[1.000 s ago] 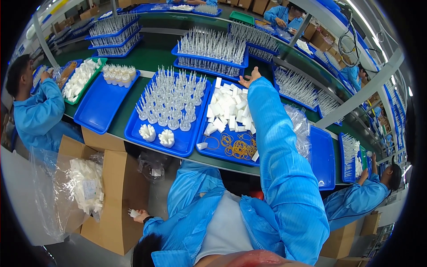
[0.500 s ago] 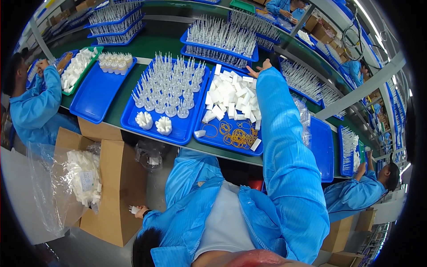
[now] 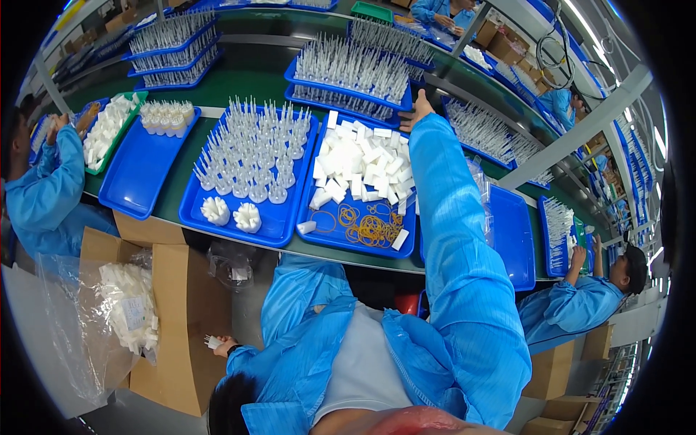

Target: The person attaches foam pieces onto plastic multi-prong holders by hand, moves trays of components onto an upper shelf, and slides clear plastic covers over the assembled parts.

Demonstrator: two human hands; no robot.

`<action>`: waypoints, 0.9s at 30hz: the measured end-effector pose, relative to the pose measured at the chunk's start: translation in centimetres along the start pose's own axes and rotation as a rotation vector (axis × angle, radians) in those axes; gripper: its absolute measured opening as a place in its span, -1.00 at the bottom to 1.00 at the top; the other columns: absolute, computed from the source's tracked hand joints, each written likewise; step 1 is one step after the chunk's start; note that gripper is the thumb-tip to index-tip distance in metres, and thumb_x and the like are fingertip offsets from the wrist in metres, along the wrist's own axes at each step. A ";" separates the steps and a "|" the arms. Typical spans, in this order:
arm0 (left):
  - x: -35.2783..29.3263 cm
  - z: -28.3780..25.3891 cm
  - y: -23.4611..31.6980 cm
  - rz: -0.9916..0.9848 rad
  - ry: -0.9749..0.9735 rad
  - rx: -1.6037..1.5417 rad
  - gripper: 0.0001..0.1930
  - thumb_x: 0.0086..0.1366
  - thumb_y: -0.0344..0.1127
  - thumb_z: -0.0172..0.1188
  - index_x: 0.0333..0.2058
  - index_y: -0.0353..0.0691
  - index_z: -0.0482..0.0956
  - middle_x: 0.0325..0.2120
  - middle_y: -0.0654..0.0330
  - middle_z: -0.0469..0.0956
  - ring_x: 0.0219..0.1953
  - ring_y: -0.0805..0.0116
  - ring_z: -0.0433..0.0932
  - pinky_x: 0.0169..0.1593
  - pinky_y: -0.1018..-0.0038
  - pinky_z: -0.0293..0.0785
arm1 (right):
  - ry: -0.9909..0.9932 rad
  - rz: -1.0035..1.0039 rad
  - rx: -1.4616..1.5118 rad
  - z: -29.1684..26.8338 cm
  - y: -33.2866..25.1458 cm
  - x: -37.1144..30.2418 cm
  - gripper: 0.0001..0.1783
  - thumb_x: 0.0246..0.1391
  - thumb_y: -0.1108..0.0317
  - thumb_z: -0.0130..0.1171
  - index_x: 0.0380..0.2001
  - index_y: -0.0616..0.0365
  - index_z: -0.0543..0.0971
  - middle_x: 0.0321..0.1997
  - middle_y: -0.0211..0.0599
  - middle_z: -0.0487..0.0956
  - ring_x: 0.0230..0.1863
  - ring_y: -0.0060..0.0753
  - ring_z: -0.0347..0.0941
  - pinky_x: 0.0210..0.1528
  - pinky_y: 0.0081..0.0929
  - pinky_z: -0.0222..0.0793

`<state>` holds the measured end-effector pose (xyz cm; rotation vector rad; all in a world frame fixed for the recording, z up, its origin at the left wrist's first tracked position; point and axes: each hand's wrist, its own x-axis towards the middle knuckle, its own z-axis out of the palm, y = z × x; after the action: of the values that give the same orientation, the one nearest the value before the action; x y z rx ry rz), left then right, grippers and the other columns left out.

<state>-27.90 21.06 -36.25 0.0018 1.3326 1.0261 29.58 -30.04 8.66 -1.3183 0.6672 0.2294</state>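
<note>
My left hand (image 3: 224,345), low beside the open cardboard box, is closed on a small bunch of thin white sticks (image 3: 212,341). Stretched across the bench, my right hand (image 3: 418,112) has its fingers apart at the right corner of two stacked blue trays (image 3: 402,104) full of clear, thin-tipped plastic pieces; whether it touches them is hard to see. In front lies a blue tray (image 3: 304,230) with white blocks (image 3: 360,161) and yellow-brown rubber bands (image 3: 373,228). Left of it, another blue tray (image 3: 190,210) carries upright clear pieces (image 3: 250,148) and two white bundles (image 3: 247,217).
The cardboard box (image 3: 192,319) holds a plastic bag of white pieces (image 3: 129,308). More blue trays stand left (image 3: 130,190) and right (image 3: 511,246). A slanted metal post (image 3: 580,123) crosses at right. Co-workers in blue sit left (image 3: 47,174) and right (image 3: 580,297).
The whole view has shifted slightly, so the bench and trays appear farther left. My right hand has come closer to the stacked trays' corner. My left hand still holds the white sticks.
</note>
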 end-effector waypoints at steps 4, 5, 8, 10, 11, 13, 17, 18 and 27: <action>-1.9 0.4 0.4 0.017 0.019 0.071 -0.69 0.22 -0.12 -0.28 -0.34 -0.16 0.40 -0.65 0.30 0.30 -0.68 0.48 0.20 -0.61 0.59 0.09 | 0.131 -0.052 0.057 0.6 0.1 -3.2 -0.03 -0.04 -0.47 -0.34 0.27 0.00 0.01 0.29 -0.12 0.08 0.34 0.12 -0.20 0.26 0.20 -0.26; -1.0 -0.5 0.9 0.023 0.021 0.058 -0.69 0.22 -0.12 -0.28 -0.34 -0.16 0.40 -0.65 0.30 0.30 -0.68 0.48 0.20 -0.61 0.59 0.09 | 0.116 -0.052 0.055 0.7 0.3 -2.9 -0.03 -0.04 -0.47 -0.34 0.27 0.00 0.01 0.29 -0.12 0.08 0.34 0.12 -0.20 0.26 0.20 -0.26; 0.8 -1.5 1.3 0.033 0.011 0.063 -0.68 0.20 -0.13 -0.28 -0.31 -0.16 0.41 -0.63 0.30 0.31 -0.68 0.47 0.19 -0.60 0.58 0.08 | 0.085 -0.028 0.310 -1.5 0.6 -1.1 0.05 -0.10 -0.53 -0.35 0.27 0.03 0.03 0.31 -0.16 0.06 0.35 0.08 -0.22 0.24 0.26 -0.30; -0.8 -0.7 0.6 0.033 0.038 0.082 -0.68 0.19 -0.15 -0.33 -0.36 -0.14 0.41 -0.66 0.34 0.30 -0.71 0.51 0.18 -0.64 0.60 0.07 | 0.170 -0.065 0.401 -2.4 1.2 -1.1 0.02 -0.09 -0.52 -0.36 0.26 0.03 0.05 0.29 -0.22 0.11 0.36 0.05 -0.21 0.25 0.23 -0.31; -2.1 -0.4 0.7 0.039 0.070 0.097 -0.67 0.19 -0.18 -0.37 -0.41 -0.11 0.42 -0.69 0.38 0.29 -0.74 0.55 0.17 -0.67 0.62 0.06 | 0.170 -0.065 0.403 -2.7 1.3 -1.0 0.02 -0.09 -0.52 -0.36 0.26 0.03 0.05 0.29 -0.22 0.11 0.36 0.05 -0.21 0.25 0.23 -0.31; -2.8 -0.5 1.1 0.046 0.101 0.088 -0.68 0.19 -0.18 -0.36 -0.43 -0.12 0.41 -0.69 0.38 0.29 -0.73 0.56 0.18 -0.67 0.63 0.07 | 0.155 -0.085 0.470 -3.4 1.6 -0.9 0.00 -0.06 -0.50 -0.38 0.26 0.03 0.05 0.27 -0.26 0.15 0.35 0.04 -0.18 0.26 0.21 -0.29; -2.9 -0.9 1.5 0.075 0.106 0.092 -0.68 0.19 -0.13 -0.30 -0.35 -0.14 0.41 -0.65 0.32 0.30 -0.69 0.49 0.18 -0.60 0.58 0.06 | 0.181 -0.073 0.511 -3.9 1.0 -1.6 -0.04 -0.02 -0.46 -0.38 0.25 0.04 0.07 0.21 -0.29 0.23 0.33 0.01 -0.10 0.26 0.20 -0.26; -2.9 -0.9 1.5 0.078 0.101 0.095 -0.68 0.19 -0.12 -0.31 -0.35 -0.14 0.40 -0.65 0.32 0.30 -0.69 0.49 0.17 -0.60 0.58 0.06 | 0.206 -0.077 0.537 -4.1 0.7 -1.4 -0.05 -0.01 -0.45 -0.39 0.24 0.05 0.09 0.14 -0.28 0.30 0.31 0.01 -0.06 0.26 0.18 -0.25; -2.0 -0.4 0.4 0.075 0.053 0.123 -0.66 0.20 -0.11 -0.34 -0.36 -0.14 0.39 -0.66 0.32 0.29 -0.70 0.49 0.16 -0.60 0.56 0.04 | 0.308 -0.103 0.706 -6.4 0.6 -0.5 -0.11 0.01 -0.42 -0.33 0.21 0.03 0.17 0.02 -0.24 0.40 0.26 0.03 0.00 0.26 0.17 -0.31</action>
<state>-28.22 19.85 -34.60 0.1187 1.4510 1.0121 26.82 -35.84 7.85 -0.7036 0.8375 -0.2844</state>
